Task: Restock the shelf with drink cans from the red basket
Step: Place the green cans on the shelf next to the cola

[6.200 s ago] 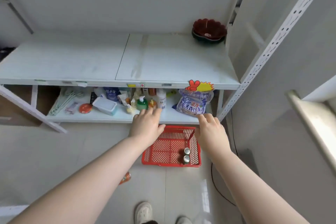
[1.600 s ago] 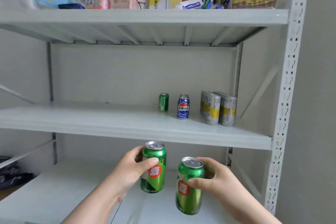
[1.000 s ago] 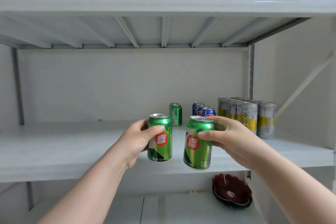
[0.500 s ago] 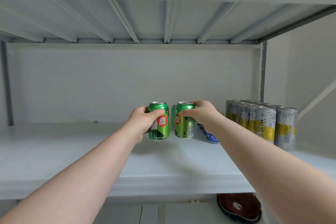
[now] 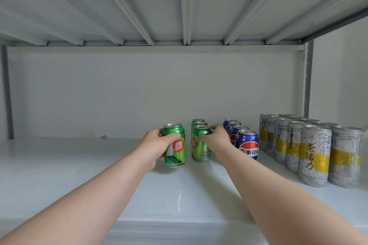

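Setting 2 green cans on shelf (image 5: 83,175): left hand (image 5: 154,146) grips left can (image 5: 175,145), right hand (image 5: 218,141) grips right can (image 5: 200,150). Seat flat, align rows.

Soda cans (image 5: 200,145) left of cola cans (image 5: 247,145) on shelf (image 5: 59,175)

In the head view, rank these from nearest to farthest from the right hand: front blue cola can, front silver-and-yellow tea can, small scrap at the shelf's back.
1. Front blue cola can, just right of the right hand.
2. Front silver-and-yellow tea can, farther right.
3. Small scrap, far left, at the back.
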